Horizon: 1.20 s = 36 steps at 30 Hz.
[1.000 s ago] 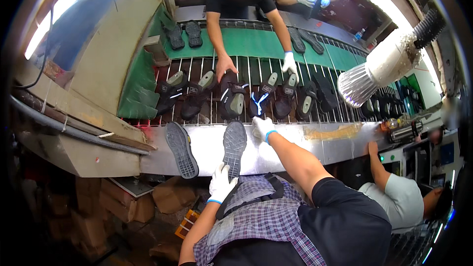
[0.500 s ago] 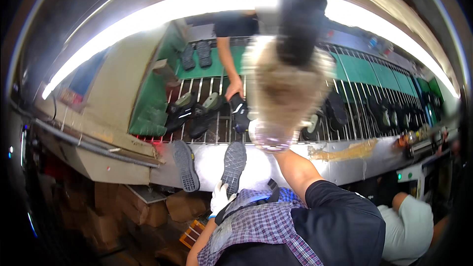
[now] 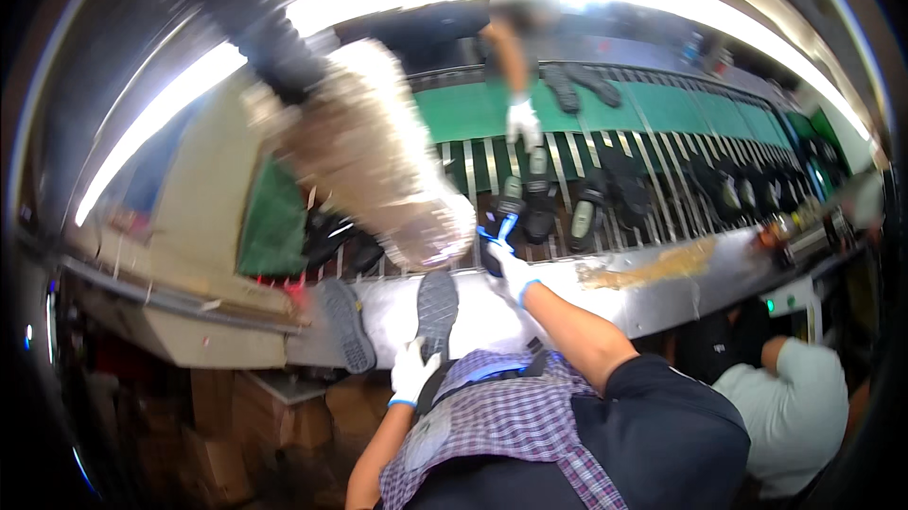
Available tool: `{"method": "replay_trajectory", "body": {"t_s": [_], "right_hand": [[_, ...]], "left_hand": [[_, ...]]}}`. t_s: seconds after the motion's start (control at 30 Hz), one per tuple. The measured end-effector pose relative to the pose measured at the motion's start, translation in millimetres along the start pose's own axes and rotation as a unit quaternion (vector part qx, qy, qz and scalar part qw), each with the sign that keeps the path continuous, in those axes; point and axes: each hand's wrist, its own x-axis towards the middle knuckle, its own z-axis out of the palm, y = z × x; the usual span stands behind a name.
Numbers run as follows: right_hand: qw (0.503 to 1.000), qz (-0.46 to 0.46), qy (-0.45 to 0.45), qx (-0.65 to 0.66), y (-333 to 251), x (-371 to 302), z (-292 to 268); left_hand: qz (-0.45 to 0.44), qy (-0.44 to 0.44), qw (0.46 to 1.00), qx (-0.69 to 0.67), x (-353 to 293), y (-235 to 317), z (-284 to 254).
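My left hand [image 3: 411, 372], in a white glove, grips the near end of a grey shoe sole [image 3: 437, 307] on the metal ledge, tread side up. A second grey sole [image 3: 346, 326] lies to its left. My right hand [image 3: 515, 274], also white-gloved, reaches to the front edge of the rack and holds a black shoe [image 3: 491, 255] with a bright blue edge. Glove and blur hide part of that shoe. Behind it, a dark shoe with a pale insole [image 3: 511, 196] and another black shoe [image 3: 540, 212] rest on the rack bars.
A large blurred, plastic-wrapped object on a dark hose [image 3: 369, 146] hangs before the rack's left part. Across the rack is a co-worker's gloved hand [image 3: 522, 124]. Dark soles [image 3: 577, 85] lie on the green strip [image 3: 662, 110]. Brown tape [image 3: 653, 264] covers part of the ledge.
The hanging object has swung left. My right hand, hidden behind it before, now shows with the black shoe. The co-worker's bare hand no longer shows at the left; a gloved one appears farther right.
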Motion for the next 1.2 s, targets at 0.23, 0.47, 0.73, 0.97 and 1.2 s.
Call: {"method": "replay_trajectory", "body": {"t_s": [0.23, 0.47, 0.73, 0.97, 1.2], "right_hand": [[0.993, 0.082, -0.001, -0.085, 6, -120, -63], [0.944, 0.083, 0.027, -0.320, -8, -167, -64], [0.758, -0.099, 0.067, -0.641, -29, -218, -56], [0.464, -0.307, 0.096, -0.825, -57, -261, 4], [0.452, -0.372, 0.099, -0.805, -34, -255, 56]], "left_hand": [[0.045, 0.082, 0.993, -0.066, 64, 8, -21], [-0.056, 0.030, 0.977, -0.203, 180, 59, -101], [0.030, -0.120, 0.934, -0.336, 153, 55, -10], [-0.069, 0.042, 0.927, -0.366, 146, 23, -15], [-0.160, 0.134, 0.844, -0.495, 189, -42, -137]]}}
